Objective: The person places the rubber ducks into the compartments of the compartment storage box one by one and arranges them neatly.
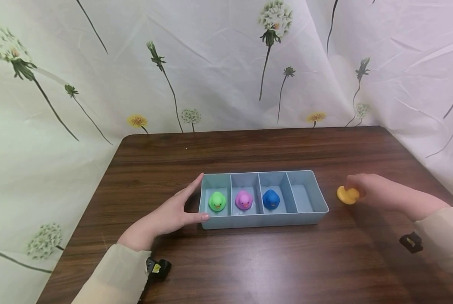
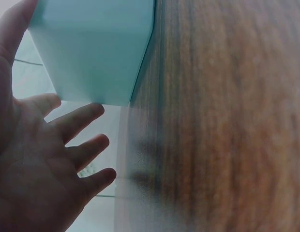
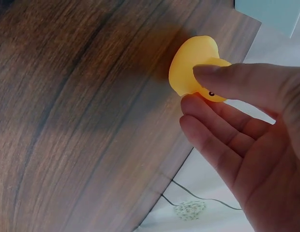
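A light blue divided box sits on the table. Its compartments hold, from the left, a green rubber duck, a pink rubber duck and a blue rubber duck; the rightmost compartment is bare. My left hand spans the box's left end, thumb at the front corner and index finger at the back corner. Its other fingers spread out straight in the left wrist view. Right of the box, my right hand pinches a yellow rubber duck between thumb and fingers, tilted and close over the table.
The dark wood-grain table stretches under everything. A white cloth printed with dandelions hangs behind and at both sides of it. Black wrist devices show below the left sleeve and the right sleeve.
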Tool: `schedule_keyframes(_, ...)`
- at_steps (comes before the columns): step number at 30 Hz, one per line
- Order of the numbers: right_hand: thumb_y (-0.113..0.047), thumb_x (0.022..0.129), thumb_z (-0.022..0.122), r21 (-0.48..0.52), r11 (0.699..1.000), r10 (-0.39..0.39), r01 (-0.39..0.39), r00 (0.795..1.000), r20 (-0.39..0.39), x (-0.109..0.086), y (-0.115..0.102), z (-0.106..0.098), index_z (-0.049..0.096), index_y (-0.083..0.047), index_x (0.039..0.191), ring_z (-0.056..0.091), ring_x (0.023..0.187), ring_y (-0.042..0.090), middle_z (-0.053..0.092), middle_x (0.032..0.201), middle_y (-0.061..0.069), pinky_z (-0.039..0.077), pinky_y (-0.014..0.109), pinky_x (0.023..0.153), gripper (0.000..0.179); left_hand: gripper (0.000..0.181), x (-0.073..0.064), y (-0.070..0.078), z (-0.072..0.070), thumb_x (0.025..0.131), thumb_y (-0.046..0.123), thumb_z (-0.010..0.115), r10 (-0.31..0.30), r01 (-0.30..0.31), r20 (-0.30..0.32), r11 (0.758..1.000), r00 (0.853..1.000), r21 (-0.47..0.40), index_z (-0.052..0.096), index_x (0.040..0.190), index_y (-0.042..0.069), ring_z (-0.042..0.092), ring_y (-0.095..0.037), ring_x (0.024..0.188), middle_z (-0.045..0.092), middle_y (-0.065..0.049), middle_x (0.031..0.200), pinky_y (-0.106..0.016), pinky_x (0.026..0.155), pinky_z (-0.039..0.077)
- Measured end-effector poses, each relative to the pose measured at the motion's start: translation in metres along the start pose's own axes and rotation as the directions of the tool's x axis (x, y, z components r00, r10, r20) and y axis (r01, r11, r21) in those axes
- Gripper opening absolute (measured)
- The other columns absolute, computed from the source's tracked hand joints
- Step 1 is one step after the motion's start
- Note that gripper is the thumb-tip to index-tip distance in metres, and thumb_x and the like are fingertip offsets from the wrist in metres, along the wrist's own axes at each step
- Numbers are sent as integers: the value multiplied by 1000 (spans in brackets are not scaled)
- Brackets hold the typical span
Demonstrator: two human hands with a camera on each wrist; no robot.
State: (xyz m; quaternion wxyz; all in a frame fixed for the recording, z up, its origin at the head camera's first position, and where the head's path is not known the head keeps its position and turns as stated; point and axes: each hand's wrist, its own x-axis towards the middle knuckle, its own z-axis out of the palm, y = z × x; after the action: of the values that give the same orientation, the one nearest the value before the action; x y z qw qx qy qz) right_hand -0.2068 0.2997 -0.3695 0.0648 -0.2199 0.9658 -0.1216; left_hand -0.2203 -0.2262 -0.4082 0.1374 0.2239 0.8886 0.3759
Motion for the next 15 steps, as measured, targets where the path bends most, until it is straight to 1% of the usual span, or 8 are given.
schedule_keyframes(2,10,71,77,7,1000,16,-16,1000,6,0,-2,-2,64,-12,91,54,76,16,58,82,-6,50,36,67,33,103,0,0,0,83,52,75,-1,1,0,1000,1000,1,4,157,44,17,-37,146,15,-9,163,-65,109,21)
schedule_keyframes(7,8,70,77,-13,1000,18,-18,1000,-4,2,-4,-4,62,-16,86,51,71,14,54,77,-7,46,33,64,33,102,0,0,0,84,50,75,-7,7,0,1000,1000,0,5,157,44,17,-37,146,15,-9,163,-66,109,21)
schedule_keyframes(10,6,70,78,-16,1000,23,-24,1000,-10,3,-5,-6,62,-16,86,50,71,14,54,77,-8,46,33,63,31,102,0,0,0,84,50,76,-8,8,-1,1000,1000,-1,5,157,44,16,-37,146,16,-9,163,-65,109,20)
schedule_keyframes(15,3,71,79,-20,1000,5,-6,999,-48,3,-4,-8,62,-17,85,49,69,13,51,74,-9,44,31,62,30,103,0,1,0,83,51,76,-8,8,0,1000,1000,-1,5,157,44,16,-37,146,15,-9,163,-64,110,20)
